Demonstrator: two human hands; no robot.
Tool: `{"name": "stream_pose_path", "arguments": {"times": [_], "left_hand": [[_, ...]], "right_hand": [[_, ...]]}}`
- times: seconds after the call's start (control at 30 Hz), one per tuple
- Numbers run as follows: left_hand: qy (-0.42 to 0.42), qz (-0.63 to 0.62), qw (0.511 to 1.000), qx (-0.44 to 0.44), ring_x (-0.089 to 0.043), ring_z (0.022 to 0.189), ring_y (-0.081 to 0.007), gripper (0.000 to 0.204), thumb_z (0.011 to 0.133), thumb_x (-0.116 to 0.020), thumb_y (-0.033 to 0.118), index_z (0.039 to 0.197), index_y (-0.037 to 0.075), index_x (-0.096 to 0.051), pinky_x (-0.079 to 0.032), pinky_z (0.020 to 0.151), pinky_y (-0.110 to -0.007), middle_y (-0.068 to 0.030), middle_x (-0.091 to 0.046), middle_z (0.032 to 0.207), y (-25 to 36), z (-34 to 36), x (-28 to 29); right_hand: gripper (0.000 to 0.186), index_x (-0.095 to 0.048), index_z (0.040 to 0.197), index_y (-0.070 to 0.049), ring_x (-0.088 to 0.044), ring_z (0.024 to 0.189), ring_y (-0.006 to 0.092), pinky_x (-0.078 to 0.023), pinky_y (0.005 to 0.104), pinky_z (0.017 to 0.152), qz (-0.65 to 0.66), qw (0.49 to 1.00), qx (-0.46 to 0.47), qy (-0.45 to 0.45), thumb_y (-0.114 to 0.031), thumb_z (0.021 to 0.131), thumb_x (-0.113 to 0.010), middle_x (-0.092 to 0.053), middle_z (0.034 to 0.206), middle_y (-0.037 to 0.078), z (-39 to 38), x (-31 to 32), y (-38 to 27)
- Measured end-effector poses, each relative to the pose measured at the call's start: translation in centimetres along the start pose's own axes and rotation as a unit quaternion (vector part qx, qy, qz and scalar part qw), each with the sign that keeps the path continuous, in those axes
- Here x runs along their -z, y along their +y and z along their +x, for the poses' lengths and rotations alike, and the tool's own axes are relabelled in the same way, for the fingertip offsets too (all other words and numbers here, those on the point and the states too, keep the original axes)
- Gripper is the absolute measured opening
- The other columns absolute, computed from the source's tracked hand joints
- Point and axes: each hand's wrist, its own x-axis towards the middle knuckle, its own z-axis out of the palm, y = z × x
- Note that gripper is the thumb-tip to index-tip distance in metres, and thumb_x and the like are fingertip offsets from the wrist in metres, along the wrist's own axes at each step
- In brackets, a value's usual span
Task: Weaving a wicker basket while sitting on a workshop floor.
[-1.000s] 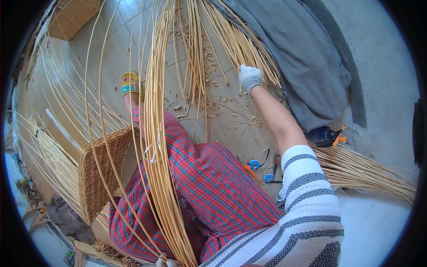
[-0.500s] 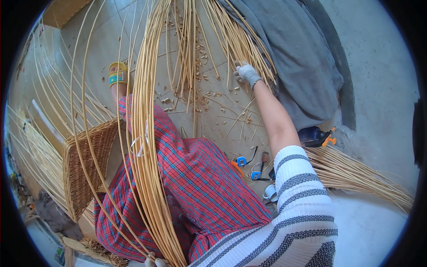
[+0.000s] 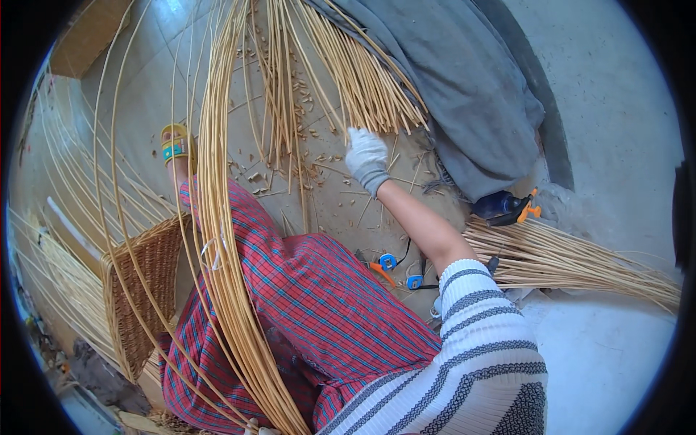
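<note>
A long bundle of peeled wicker rods [image 3: 220, 196] runs across my plaid-covered lap, tied partway with a white strip. At the lower edge, the gloved fingertips of my left hand [image 3: 254, 428] are closed around its lower end; the rest of that hand is out of view. My right hand [image 3: 367, 156], in a white glove, is closed at the lower tip of a loose wicker rod [image 3: 325, 94]. Its fingertips are partly hidden. Just beyond it, more cut rods [image 3: 377, 90] lie fanned out beside a grey cloth [image 3: 464, 94].
A woven basket [image 3: 148, 290] stands at left among thin upright rods. Tape measures [image 3: 387, 261] lie right of my knee, near another rod bundle [image 3: 573, 264] and a dark bottle with an orange trigger [image 3: 504, 206]. Offcuts litter the tiles. A yellow sandal [image 3: 175, 145] is on my foot.
My right hand has moved left and nearer, away from the outer rods, and has closed at a rod's tip. The view has shifted slightly; my left hand stays on the bundle.
</note>
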Motion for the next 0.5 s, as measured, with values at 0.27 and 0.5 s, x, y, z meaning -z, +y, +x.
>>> {"name": "stream_pose_path", "arguments": {"times": [0.27, 0.5], "left_hand": [[0.080, 0.173, 0.978, -0.088, -0.061, 0.077, -0.0167, 0.019, 0.099, -0.058, 0.006, 0.113, -0.007, -0.061, -0.053, 0.070, -0.026, -0.0121, -0.063, 0.097, 3.8, 1.2, -2.0], [0.046, -0.019, 0.997, 0.059, -0.055, 0.070, -0.0156, 0.023, 0.102, -0.053, 0.013, 0.118, -0.002, -0.060, -0.049, 0.064, -0.027, -0.0103, -0.060, 0.086, 2.3, 0.6, -1.2]], "right_hand": [[0.065, -0.033, 0.153, -0.012, -0.030, 0.145, 0.0383, -0.032, 0.0503, 0.114, -0.123, 0.992, -0.002, 0.040, -0.017, 0.091, -0.049, -0.029, 0.160, 0.014, 1.5, -5.9, -1.8], [0.058, -0.031, 0.153, -0.002, -0.027, 0.147, 0.0379, -0.020, 0.0506, 0.118, -0.116, 0.993, 0.013, -0.005, -0.019, 0.097, -0.037, -0.027, 0.161, 0.017, 0.8, -6.5, -7.9]]}}
